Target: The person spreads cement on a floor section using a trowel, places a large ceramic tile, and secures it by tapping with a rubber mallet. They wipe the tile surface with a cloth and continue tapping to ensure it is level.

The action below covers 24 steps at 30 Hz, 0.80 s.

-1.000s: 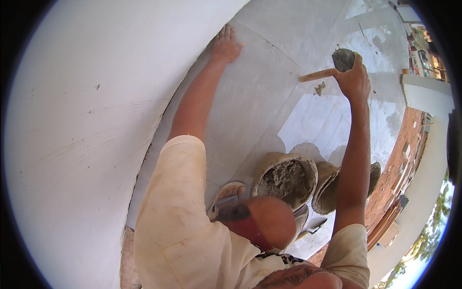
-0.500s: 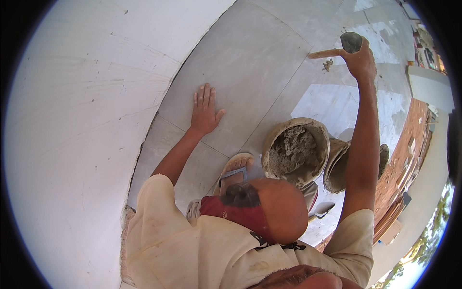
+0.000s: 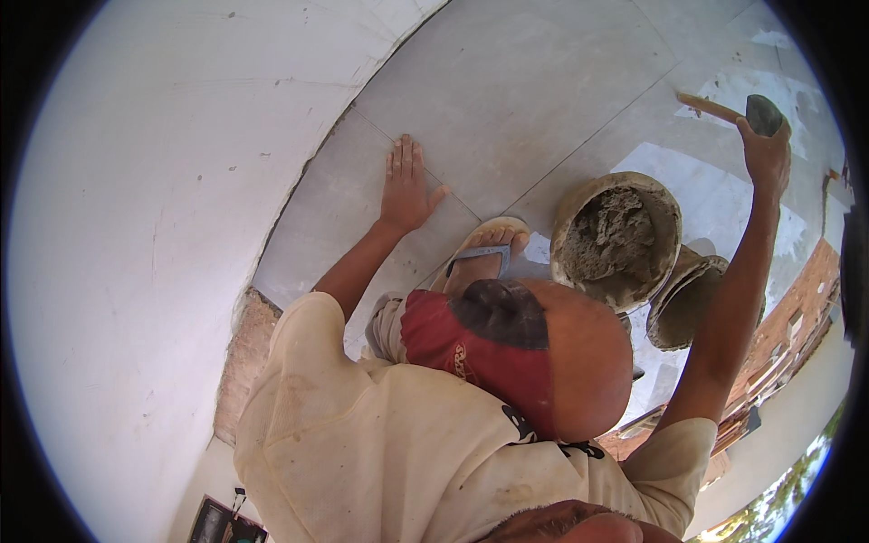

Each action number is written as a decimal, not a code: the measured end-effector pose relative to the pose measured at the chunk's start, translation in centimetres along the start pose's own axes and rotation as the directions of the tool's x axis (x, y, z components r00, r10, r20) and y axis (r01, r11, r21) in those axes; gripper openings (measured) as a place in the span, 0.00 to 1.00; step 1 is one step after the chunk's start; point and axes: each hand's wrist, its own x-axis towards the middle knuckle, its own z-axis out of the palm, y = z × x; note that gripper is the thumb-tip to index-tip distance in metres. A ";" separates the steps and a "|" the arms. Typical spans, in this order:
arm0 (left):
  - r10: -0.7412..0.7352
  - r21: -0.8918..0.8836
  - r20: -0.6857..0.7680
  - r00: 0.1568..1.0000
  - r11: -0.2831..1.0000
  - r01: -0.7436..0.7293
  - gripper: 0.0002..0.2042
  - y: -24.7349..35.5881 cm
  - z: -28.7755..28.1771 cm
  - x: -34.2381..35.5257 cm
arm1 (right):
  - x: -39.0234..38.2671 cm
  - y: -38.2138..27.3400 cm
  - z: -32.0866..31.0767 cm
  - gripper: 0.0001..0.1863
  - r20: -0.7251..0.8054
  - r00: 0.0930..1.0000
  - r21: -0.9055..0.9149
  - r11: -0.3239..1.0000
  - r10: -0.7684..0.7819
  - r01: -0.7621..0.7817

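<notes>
My left hand (image 3: 406, 188) lies flat on a grey floor tile (image 3: 339, 190), fingers stretched out and thumb spread toward a tile joint. At the far right, my right hand (image 3: 768, 156) is closed around a mallet (image 3: 765, 116) close to its dark head. The mallet's wooden handle (image 3: 711, 108) sticks out to the left. Whether the mallet touches the floor, I cannot tell. Between my arms stands a round bucket (image 3: 563, 231) with grey mortar (image 3: 620, 231) in it. A second, dirty bucket (image 3: 677, 317) lies tipped beside it, near my right forearm.
A white wall (image 3: 163, 199) runs along the left, meeting the tiles at a rough edge. My sandalled foot (image 3: 489, 249) rests next to the mortar bucket. Bare reddish ground (image 3: 801, 308) with scattered boards lies at the right. A dark framed item (image 3: 222, 523) shows at lower left.
My left hand has drawn back across the joint onto the nearer tile. My right hand has moved back and rightward with the mallet. The whole view has shifted.
</notes>
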 end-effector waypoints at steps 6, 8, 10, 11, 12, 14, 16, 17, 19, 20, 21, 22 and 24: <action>-0.185 -0.060 0.019 0.983 0.981 0.186 0.55 -0.2 -0.5 0.7 | -1.6 -1.5 -0.9 0.46 -0.006 0.999 -0.003 0.999 -0.049 0.049; -0.221 -0.055 0.066 0.973 0.973 0.225 0.58 -0.1 -0.8 1.3 | -2.7 -2.4 -1.7 0.45 -0.027 0.995 0.062 0.993 -0.099 0.101; -0.246 -0.048 0.098 0.964 0.967 0.252 0.60 0.1 -1.0 1.6 | -4.8 -4.3 -3.6 0.44 0.000 0.991 0.175 0.975 -0.137 0.135; -0.259 -0.039 0.105 0.960 0.964 0.264 0.60 0.2 -1.1 1.7 | -6.5 -6.2 -5.1 0.43 0.039 0.987 0.262 0.955 -0.155 0.140; -0.263 -0.036 0.112 0.958 0.963 0.268 0.60 0.4 -1.1 1.9 | -8.3 -7.9 -6.8 0.43 0.074 0.982 0.340 0.931 -0.171 0.137; -0.304 0.033 0.112 0.946 0.953 0.302 0.61 0.0 -1.1 1.1 | -12.1 -11.3 -8.7 0.43 0.040 0.933 0.520 0.804 -0.358 0.287; -0.311 0.045 0.122 0.943 0.950 0.308 0.62 0.2 -0.9 1.2 | -15.6 -13.9 -10.4 0.43 -0.104 0.848 0.619 0.634 -0.519 0.464; -0.320 0.039 0.130 0.938 0.947 0.318 0.62 0.2 -1.1 1.1 | -17.3 -15.1 -11.3 0.44 -0.069 0.818 0.625 0.615 -0.571 0.481; -0.319 0.019 0.142 0.937 0.947 0.320 0.61 0.4 -1.6 1.4 | -19.8 -16.9 -11.9 0.45 -0.019 0.750 0.621 0.581 -0.661 0.527; -0.310 0.006 0.145 0.940 0.950 0.313 0.61 0.7 -1.9 1.7 | -21.1 -17.4 -11.1 0.45 -0.003 0.714 0.611 0.564 -0.700 0.556; -0.299 -0.014 0.147 0.943 0.953 0.304 0.61 0.9 -1.7 2.0 | -22.2 -17.8 -10.3 0.44 0.015 0.675 0.596 0.549 -0.738 0.587; -0.305 -0.021 0.142 0.942 0.950 0.311 0.60 0.9 -1.8 2.0 | -22.7 -18.3 -9.8 0.44 0.019 0.659 0.592 0.540 -0.752 0.598; -0.320 -0.033 0.134 0.938 0.945 0.327 0.60 1.2 -1.8 1.5 | -23.3 -19.2 -9.3 0.44 0.032 0.625 0.586 0.521 -0.780 0.621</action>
